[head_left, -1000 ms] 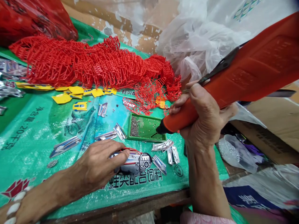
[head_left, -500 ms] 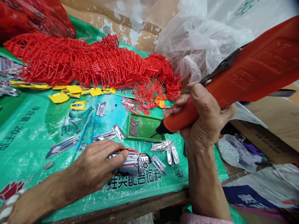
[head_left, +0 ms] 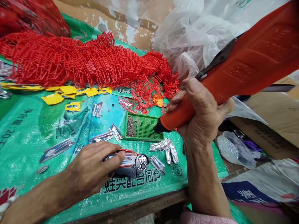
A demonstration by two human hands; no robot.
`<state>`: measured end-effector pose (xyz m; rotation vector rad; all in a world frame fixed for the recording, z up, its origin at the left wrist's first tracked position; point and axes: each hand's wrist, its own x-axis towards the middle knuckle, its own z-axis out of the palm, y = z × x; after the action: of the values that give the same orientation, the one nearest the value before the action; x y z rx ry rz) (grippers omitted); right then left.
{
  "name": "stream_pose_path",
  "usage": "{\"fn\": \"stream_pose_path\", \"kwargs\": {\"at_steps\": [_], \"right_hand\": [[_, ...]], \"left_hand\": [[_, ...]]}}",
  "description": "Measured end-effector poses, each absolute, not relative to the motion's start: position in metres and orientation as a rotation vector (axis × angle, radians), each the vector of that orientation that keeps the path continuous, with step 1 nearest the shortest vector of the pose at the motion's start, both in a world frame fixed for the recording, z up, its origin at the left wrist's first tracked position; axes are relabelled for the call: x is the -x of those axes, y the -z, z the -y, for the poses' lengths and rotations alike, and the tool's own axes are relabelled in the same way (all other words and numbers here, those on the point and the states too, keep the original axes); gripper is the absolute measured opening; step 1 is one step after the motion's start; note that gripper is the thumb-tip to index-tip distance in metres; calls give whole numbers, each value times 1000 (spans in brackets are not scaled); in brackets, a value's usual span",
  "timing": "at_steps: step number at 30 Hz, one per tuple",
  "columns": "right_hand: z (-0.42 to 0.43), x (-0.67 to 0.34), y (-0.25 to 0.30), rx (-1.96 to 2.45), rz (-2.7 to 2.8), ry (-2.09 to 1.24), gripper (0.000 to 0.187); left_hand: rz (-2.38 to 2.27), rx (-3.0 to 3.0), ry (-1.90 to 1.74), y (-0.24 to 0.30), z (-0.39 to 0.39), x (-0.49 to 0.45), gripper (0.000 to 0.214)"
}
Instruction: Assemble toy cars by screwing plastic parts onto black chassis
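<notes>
Likely fetching metal screws [head_left: 131,127], I'll need steadiness: right fingers [head_left: 198,93] hold an orange plastic driver [head_left: 247,68], left fingers [head_left: 116,159] a grey plastic assembly [head_left: 134,169].

Hands [head_left: 99,163]: two
Screwdriver [head_left: 233,71]: one
Tray [head_left: 149,124]: one
Grey piece [head_left: 127,171]: one
Silver strips [head_left: 57,150]: at least eight
Yellow plates [head_left: 53,99]: at least six
Screws [head_left: 130,126]: past counting from here
Red frames [head_left: 81,63]: likewise

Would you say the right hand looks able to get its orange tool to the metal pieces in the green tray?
Probably yes: the right hand points the orange tool at the green tray, and nothing visible stands between its tip and the metal pieces.
</notes>
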<state>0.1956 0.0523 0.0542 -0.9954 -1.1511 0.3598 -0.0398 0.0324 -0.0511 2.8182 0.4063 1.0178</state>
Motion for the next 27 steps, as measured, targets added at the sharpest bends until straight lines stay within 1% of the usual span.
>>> {"fn": "stream_pose_path", "kwargs": {"at_steps": [5,18,23,27], "right_hand": [[-54,-195,-56,961,1131,-367,20],[-51,-192,-53,911,1137,-367,15],[-51,-183,-77,926,1052,-374,18],[-45,-173,-103,891,1051,-375,17]], "left_hand": [[-418,-2850,-988,53,-31,42,20],[-472,-2819,-1003,45,-28,41,24],[-500,-2753,-1105,40,-25,36,21],[-493,-2735,-1131,42,-25,33,23]]}}
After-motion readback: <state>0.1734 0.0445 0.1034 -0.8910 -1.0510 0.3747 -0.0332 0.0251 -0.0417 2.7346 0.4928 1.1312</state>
